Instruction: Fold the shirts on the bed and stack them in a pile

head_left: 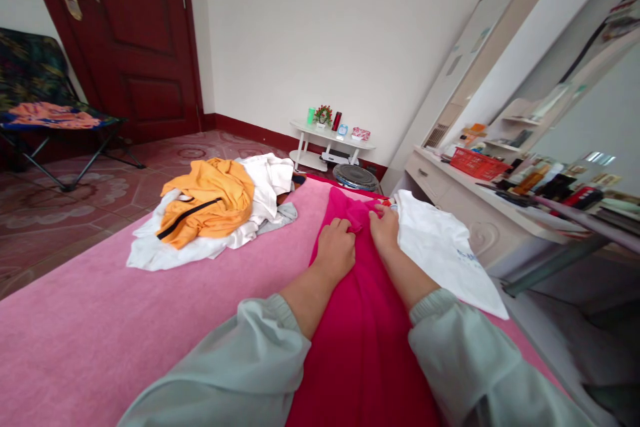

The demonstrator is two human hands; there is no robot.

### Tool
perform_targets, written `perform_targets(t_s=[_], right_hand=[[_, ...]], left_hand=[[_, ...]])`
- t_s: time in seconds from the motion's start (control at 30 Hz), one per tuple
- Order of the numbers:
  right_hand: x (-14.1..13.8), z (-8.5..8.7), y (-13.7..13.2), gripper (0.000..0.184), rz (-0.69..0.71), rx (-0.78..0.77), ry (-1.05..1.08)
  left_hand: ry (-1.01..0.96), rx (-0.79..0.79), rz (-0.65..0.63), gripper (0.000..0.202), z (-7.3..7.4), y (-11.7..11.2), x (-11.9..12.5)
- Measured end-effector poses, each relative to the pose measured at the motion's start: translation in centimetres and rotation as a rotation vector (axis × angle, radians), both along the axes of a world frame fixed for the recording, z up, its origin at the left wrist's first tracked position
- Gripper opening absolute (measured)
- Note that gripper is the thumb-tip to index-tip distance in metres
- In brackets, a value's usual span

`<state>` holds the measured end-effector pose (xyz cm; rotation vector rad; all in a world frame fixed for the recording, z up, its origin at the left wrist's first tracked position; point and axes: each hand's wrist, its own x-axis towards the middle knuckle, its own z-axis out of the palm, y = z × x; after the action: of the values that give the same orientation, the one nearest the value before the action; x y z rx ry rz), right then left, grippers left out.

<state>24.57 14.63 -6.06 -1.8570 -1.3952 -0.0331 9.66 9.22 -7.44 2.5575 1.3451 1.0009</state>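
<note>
A magenta garment (pixel 367 340) lies lengthwise in front of me on the pink bed cover (pixel 240 313), its upper part wrinkled. My left hand (pixel 337 243) is closed on its left side with the fingers curled into the cloth. On the opposite edge, my right hand (pixel 385 227) grips the fabric between bent fingers and thumb. The exact kind of garment cannot be made out. Just right of my right hand, a folded white T-shirt (pixel 440 243) with blue lettering lies flat.
Left on the bed is a heap with an orange garment (pixel 220 197) over white clothes (pixel 270 180). Beyond the bed stands a low white table (pixel 320 133) with small items. A dressing table (pixel 425 177) with a red basket (pixel 477 163) flanks the right side; a folding chair (pixel 37 67) stands left.
</note>
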Motion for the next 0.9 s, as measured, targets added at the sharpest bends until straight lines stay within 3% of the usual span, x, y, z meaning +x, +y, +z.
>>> perform_targets(t_s=[0.13,0.3,0.37,0.53,0.67,0.9], right_hand=[[-0.5,0.6,-0.2,0.049,0.104,0.074,-0.302],[0.4,-1.6,0.7,0.052,0.303,-0.497,-0.452],[0.8,-1.8,1.2,0.053,0.309,-0.58,-0.443],[0.6,-1.6,0.7,0.055,0.209,-0.362,-0.519],[0.2,-2.6,-0.3,0.054,0.304,-0.516,-0.522],[-0.2,-2.9,-3.4,0.059,0.282,-0.542,-0.53]], left_hand=[[0.081,-0.023,0.001,0.022,0.3,-0.5,-0.1],[0.067,-0.043,0.023,0.025,0.2,-0.8,0.0],[0.031,-0.049,0.037,0.028,0.1,-0.9,0.2],[0.037,-0.063,0.097,0.026,-0.1,-0.8,0.5],[-0.048,-0.138,0.139,0.029,-0.6,0.2,0.1],[-0.2,-0.256,-0.026,0.033,-1.5,1.9,-1.2]])
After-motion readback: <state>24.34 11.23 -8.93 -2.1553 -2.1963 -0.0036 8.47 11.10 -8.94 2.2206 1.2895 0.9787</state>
